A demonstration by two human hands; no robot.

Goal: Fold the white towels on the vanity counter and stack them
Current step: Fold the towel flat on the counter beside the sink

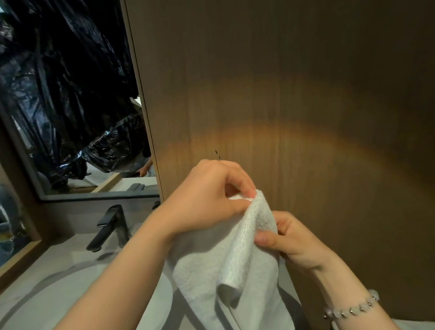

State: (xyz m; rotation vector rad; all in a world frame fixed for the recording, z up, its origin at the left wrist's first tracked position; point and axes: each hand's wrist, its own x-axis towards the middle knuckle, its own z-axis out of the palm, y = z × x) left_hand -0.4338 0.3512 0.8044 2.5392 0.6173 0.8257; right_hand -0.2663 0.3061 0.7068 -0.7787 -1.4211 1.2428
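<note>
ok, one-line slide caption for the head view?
The left hand and right hand pinch the top edge of a white terry towel above the pale vanity counter.

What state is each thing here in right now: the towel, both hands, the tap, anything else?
white towel: held up off the counter, hanging down, top edge doubled over, not folded flat.
left hand: pinches the towel's top corner.
right hand: pinches the towel's edge just below the left hand.
faucet: no water seen running.
bracelet: worn on the right wrist.
</note>
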